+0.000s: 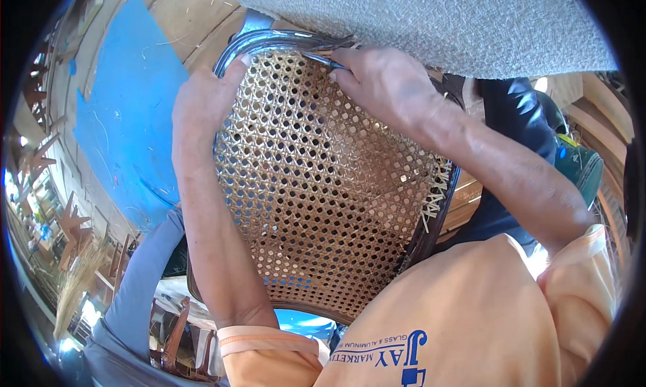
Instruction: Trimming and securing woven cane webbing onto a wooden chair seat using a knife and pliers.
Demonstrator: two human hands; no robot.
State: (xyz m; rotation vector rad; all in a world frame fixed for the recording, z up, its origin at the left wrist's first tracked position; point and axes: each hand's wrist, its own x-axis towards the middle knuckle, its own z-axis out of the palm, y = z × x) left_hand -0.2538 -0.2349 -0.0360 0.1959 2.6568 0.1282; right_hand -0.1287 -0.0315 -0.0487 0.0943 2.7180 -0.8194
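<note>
Two bare hands work at the far end of a cane webbing panel (296, 158), which lies in front of the person's torso. Its straw-coloured strands cross into a lattice of small, roughly octagonal holes, bright at the upper left and browner toward the lower right. A dark, glossy curved frame (269, 36) rounds the far edge, its surface ridged in parallel bands. The left hand (210, 94) clasps this rim at its left bend, thumb laid over the inner edge, the other fingers mostly out of sight. The right hand (377, 74) curls at the rim's right part, thumb and forefinger pinched on a slim dark piece (321, 60) with a bluish sheen; whether it is a tool or a strip I cannot tell. Along the right side, pale loose cane ends (434, 195) stick out in a ragged fringe beside the frame. Beyond the rim hangs or lies a thick, nubbly light-grey cloth (444, 24). A flat, smooth blue sheet (131, 104), scattered with fibres, lies to the left. Farther left are star-shaped brown pieces (73, 229) and a bundle of wispy straw (75, 289).
</note>
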